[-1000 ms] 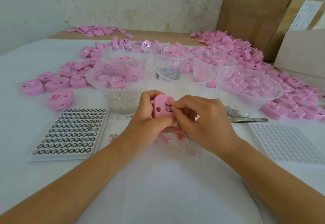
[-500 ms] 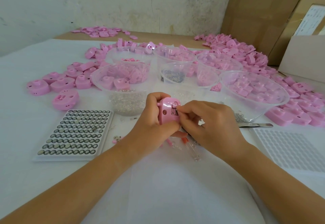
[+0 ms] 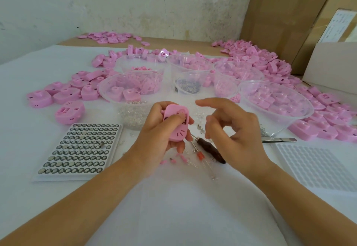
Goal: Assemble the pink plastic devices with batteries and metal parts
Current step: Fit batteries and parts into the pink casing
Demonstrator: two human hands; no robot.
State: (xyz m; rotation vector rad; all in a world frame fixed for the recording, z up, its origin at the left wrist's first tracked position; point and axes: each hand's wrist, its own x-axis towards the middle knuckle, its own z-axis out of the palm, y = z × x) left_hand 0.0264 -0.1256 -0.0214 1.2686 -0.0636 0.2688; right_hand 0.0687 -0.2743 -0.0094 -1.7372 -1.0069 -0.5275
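1. We find the pink device just right of the battery tray, held off the table in the left hand, fingers round its edges, thumb pressing its face.
2. The right hand, farther right of the tray, hangs loosely curled; nothing seen in it.
3. We judge the shell light, stiff, smooth: grip by its edges.
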